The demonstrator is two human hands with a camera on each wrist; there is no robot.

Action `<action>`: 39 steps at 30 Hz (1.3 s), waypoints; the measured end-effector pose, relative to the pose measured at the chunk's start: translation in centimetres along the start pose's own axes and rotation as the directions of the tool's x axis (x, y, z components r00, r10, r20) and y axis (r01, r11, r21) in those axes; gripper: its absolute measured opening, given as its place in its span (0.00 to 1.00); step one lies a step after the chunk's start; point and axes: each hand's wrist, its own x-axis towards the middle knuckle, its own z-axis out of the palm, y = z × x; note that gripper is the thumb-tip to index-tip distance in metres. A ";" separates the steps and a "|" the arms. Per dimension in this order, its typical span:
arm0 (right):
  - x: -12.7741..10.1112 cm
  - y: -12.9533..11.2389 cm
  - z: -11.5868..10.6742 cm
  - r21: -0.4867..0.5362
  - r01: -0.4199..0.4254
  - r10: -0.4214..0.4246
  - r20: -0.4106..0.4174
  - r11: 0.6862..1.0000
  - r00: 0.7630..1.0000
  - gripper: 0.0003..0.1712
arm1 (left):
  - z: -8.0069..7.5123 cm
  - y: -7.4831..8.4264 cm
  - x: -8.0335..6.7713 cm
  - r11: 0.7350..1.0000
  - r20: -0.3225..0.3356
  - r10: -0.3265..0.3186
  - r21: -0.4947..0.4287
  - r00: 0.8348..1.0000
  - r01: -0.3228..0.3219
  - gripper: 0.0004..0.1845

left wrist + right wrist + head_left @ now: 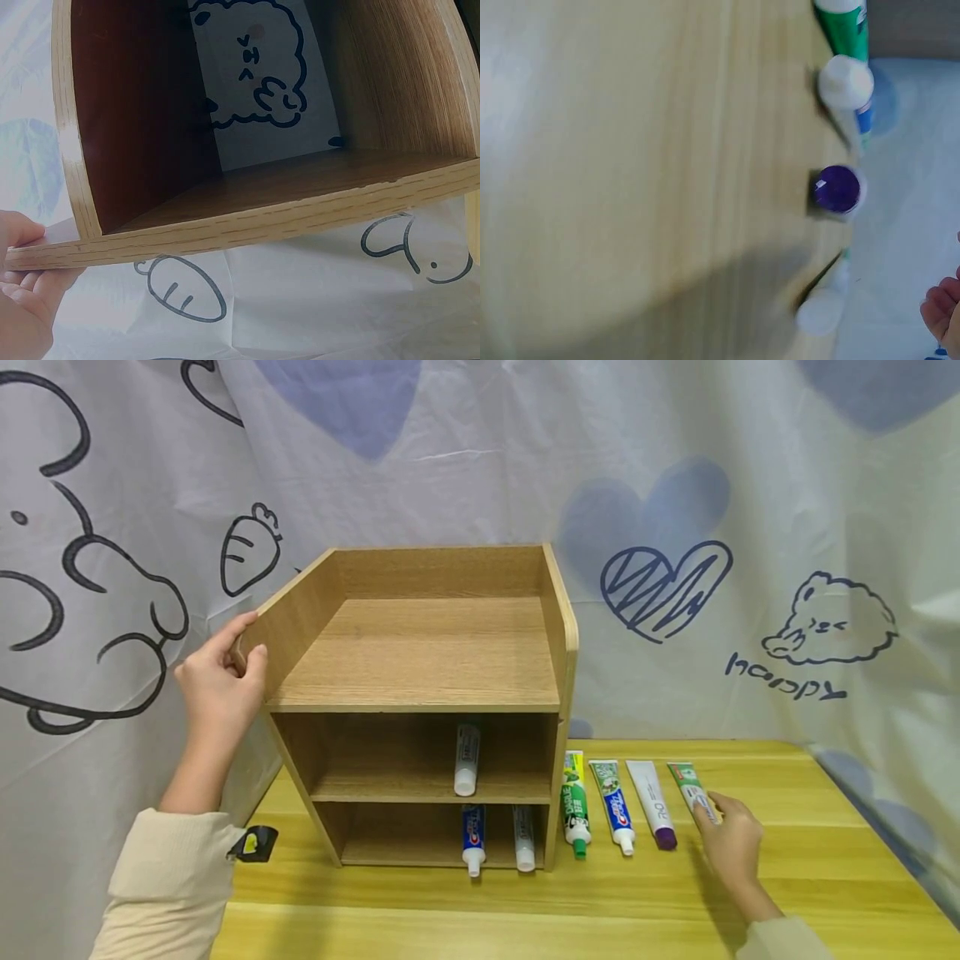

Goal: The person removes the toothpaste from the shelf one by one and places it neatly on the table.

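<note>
My left hand (pixel 220 689) grips the front edge of the left side panel of a wooden shelf (pixel 427 652), thumb inside and fingers outside. The left wrist view shows the fingers and thumb (pixel 26 229) on either side of that board. Over the lower part of a green and white toothpaste tube (pixel 686 779) hovers my right hand (pixel 731 842), hiding the tube's cap in the head view. In the right wrist view, its loosely bent fingers (pixel 939 307) are apart from the tube's white cap (pixel 820 311). That tube lies rightmost in a row on the table.
Left of it lie a white tube with a purple cap (pixel 651 802), a blue and green tube (pixel 613 806) and a green-yellow tube (pixel 575 802). One white tube (pixel 467 760) lies on the middle shelf; a blue tube (pixel 473 835) and a white tube (pixel 523 837) lie below.
</note>
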 end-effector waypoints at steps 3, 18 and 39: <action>0.1 -0.9 -0.2 0.013 0.001 -0.001 -0.024 1.000 1.000 0.15 | 0.0 0.0 0.0 1.000 0.000 -0.001 -0.003 1.000 0.001 0.20; -0.9 -4.9 -0.7 0.177 0.017 -0.003 -0.082 0.984 0.997 0.15 | 0.0 0.0 0.0 1.000 0.001 -0.002 -0.001 1.000 0.002 0.20; -3.3 -9.4 -1.3 0.334 0.085 -0.027 -0.175 0.939 0.984 0.15 | -0.1 0.1 -0.1 1.000 -0.004 -0.006 -0.013 1.000 0.006 0.20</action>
